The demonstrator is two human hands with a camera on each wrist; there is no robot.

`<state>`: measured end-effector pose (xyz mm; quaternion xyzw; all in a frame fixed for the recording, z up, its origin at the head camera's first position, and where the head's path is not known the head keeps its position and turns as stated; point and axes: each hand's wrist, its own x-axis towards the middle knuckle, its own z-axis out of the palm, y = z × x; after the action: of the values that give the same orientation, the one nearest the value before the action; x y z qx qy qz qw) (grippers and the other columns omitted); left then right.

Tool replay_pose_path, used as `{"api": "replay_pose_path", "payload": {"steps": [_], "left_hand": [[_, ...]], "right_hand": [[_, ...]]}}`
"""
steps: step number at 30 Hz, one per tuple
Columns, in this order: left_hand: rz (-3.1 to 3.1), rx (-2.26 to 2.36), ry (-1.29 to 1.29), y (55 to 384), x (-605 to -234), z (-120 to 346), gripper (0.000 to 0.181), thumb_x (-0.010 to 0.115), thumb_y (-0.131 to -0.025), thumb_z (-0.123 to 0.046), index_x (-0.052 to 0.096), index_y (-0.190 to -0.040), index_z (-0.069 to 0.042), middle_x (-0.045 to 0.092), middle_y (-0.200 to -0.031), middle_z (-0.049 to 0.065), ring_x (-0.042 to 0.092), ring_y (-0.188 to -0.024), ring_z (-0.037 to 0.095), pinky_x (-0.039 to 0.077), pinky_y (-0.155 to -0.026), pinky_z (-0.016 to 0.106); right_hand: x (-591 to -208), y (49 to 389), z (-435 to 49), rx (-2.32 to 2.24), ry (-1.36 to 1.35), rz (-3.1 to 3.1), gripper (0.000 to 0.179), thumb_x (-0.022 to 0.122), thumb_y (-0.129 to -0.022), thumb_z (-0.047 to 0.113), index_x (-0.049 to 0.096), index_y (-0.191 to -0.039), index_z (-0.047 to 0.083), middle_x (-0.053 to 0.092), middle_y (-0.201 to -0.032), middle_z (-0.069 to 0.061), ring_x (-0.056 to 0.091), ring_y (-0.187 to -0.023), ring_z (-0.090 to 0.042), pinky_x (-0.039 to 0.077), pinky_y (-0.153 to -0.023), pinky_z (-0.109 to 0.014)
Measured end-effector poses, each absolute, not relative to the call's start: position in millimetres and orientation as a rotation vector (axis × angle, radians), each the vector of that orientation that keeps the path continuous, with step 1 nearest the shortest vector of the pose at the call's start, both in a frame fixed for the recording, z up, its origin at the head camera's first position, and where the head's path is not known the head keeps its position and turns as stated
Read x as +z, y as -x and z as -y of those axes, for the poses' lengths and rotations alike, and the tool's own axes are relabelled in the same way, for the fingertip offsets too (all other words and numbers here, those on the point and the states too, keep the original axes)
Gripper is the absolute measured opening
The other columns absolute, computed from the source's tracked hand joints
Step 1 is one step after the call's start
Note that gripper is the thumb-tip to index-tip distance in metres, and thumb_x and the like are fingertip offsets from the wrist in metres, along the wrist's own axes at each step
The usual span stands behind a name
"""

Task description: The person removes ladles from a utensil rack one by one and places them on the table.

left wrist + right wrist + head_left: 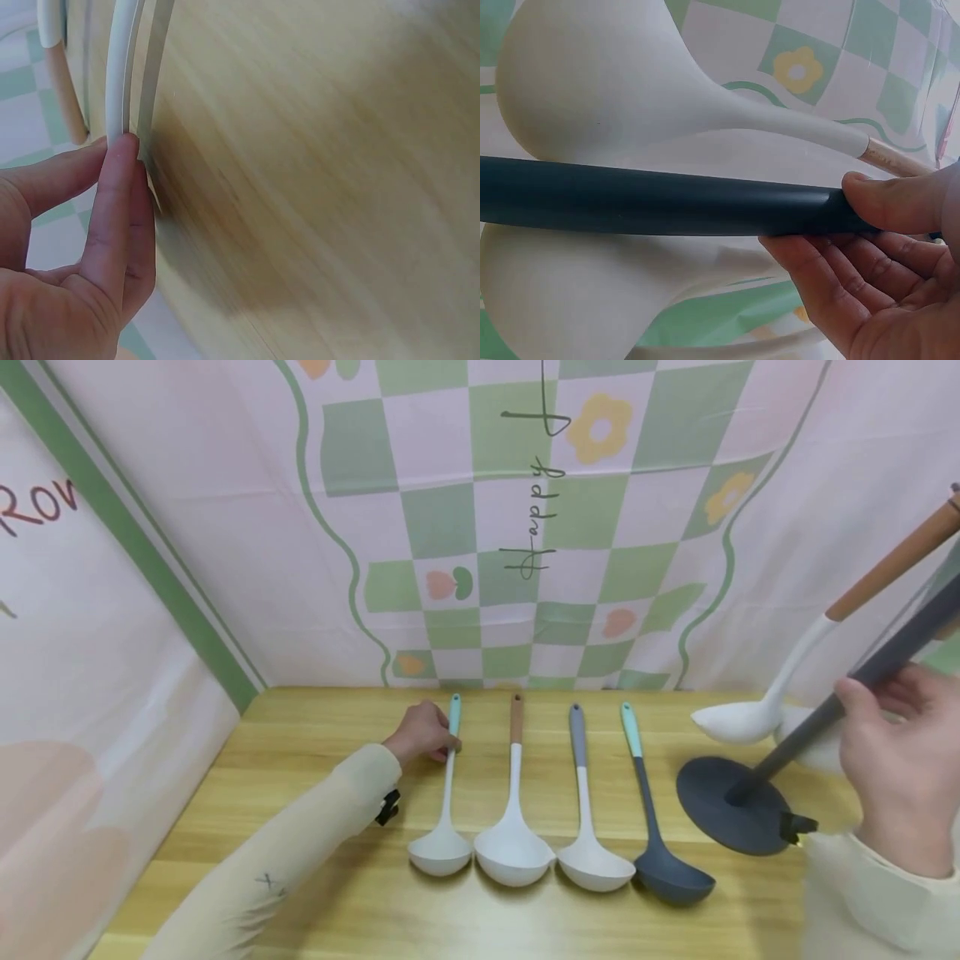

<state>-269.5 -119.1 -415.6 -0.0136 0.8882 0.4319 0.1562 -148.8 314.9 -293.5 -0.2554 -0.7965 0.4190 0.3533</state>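
Note:
My left hand (pixel 424 732) pinches the leftmost ladle, white with a mint handle end (pixel 454 714), between thumb and fingertips. In the left wrist view, its pale shaft (pixel 118 75) rises from the fingers close over the table. At the right, my right hand (pixel 903 760) grips the dark pole (pixel 660 199) of a utensil stand, thumb on one side and fingers on the other. The stand's round base (pixel 727 802) is on the table. From the stand hangs a white ladle with a brown handle (pixel 896 560); a second white ladle bowl (pixel 570 292) shows behind the pole.
Right of the held ladle lie a white ladle with a brown handle (pixel 513 852), a white one with a grey handle (pixel 595 864) and a dark one with a mint handle (pixel 671 877), side by side on the wooden table (pixel 315 893). A patterned cloth (pixel 510 510) hangs behind.

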Motion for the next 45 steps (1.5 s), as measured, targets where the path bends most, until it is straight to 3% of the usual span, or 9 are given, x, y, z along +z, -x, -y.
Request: {"api": "replay_pose_path", "payload": {"steps": [4, 11, 17, 23, 31, 38, 42, 45], "left_hand": [[-2.537, 1.238, 0.043, 270, -416, 118, 0.020, 0.081, -0.088, 0.002, 0.070, -0.104, 0.008, 0.075, -0.087, 0.019, 0.074, -0.066, 0.018, 0.066, -0.064, 0.026], [-2.546, 1.194, 0.075, 273, -418, 118, 0.018, 0.080, -0.089, 0.001, 0.070, -0.102, 0.007, 0.075, -0.087, 0.017, 0.074, -0.066, 0.018, 0.066, -0.063, 0.025], [-2.556, 1.169, 0.073, 273, -418, 116, 0.012, 0.079, -0.089, 0.001, 0.070, -0.096, 0.006, 0.074, -0.083, 0.016, 0.073, -0.063, 0.017, 0.065, -0.062, 0.025], [-2.561, 1.152, 0.073, 271, -418, 115, 0.011, 0.079, -0.090, 0.000, 0.071, -0.094, 0.005, 0.074, -0.081, 0.015, 0.072, -0.062, 0.016, 0.065, -0.062, 0.025], [-2.557, 1.147, 0.084, 270, -417, 115, 0.011, 0.079, -0.090, -0.001, 0.072, -0.096, 0.005, 0.075, -0.082, 0.015, 0.073, -0.064, 0.016, 0.065, -0.063, 0.025], [-2.560, 1.150, 0.074, 269, -416, 114, 0.010, 0.079, -0.090, -0.001, 0.071, -0.094, 0.004, 0.074, -0.082, 0.015, 0.073, -0.064, 0.017, 0.065, -0.063, 0.025], [-2.565, 1.143, 0.067, 270, -417, 114, 0.008, 0.079, -0.089, -0.001, 0.072, -0.089, 0.003, 0.074, -0.080, 0.014, 0.072, -0.062, 0.016, 0.065, -0.062, 0.025], [-2.564, 1.133, 0.072, 270, -417, 114, 0.008, 0.079, -0.090, -0.001, 0.072, -0.086, 0.002, 0.074, -0.078, 0.013, 0.072, -0.061, 0.016, 0.065, -0.061, 0.025]], "right_hand": [[-291, 149, -314, 1.181, 0.606, 2.013, 0.025, 0.067, -0.099, 0.019, 0.066, -0.114, 0.038, 0.052, -0.087, 0.037, 0.050, -0.083, 0.021, 0.041, -0.082, 0.001], [-289, 150, -315, 1.115, 0.640, 2.065, 0.028, 0.066, -0.100, 0.023, 0.070, -0.128, 0.029, 0.049, -0.084, 0.040, 0.047, -0.081, 0.022, 0.037, -0.079, 0.000], [-290, 149, -316, 1.138, 0.601, 2.058, 0.021, 0.066, -0.100, 0.020, 0.068, -0.113, 0.037, 0.051, -0.083, 0.040, 0.050, -0.080, 0.022, 0.038, -0.079, 0.001], [-288, 150, -317, 1.202, 0.539, 2.085, 0.030, 0.061, -0.102, 0.012, 0.061, -0.095, 0.041, 0.056, -0.083, 0.039, 0.054, -0.081, 0.019, 0.040, -0.077, 0.002], [-287, 151, -323, 1.286, 0.518, 2.129, 0.030, 0.053, -0.106, 0.007, 0.062, -0.116, 0.034, 0.060, -0.093, 0.036, 0.058, -0.089, 0.017, 0.044, -0.084, 0.004], [-287, 148, -329, 1.263, 0.451, 2.190, 0.032, 0.050, -0.106, 0.007, 0.056, -0.114, 0.037, 0.058, -0.094, 0.037, 0.058, -0.087, 0.019, 0.045, -0.081, 0.005], [-285, 144, -327, 1.126, 0.462, 2.260, 0.030, 0.057, -0.104, 0.014, 0.061, -0.132, 0.024, 0.051, -0.093, 0.039, 0.051, -0.086, 0.021, 0.041, -0.077, 0.006], [-286, 143, -324, 1.024, 0.481, 2.213, 0.037, 0.065, -0.100, 0.020, 0.064, -0.136, 0.013, 0.047, -0.092, 0.038, 0.047, -0.082, 0.022, 0.038, -0.076, 0.004]]}}
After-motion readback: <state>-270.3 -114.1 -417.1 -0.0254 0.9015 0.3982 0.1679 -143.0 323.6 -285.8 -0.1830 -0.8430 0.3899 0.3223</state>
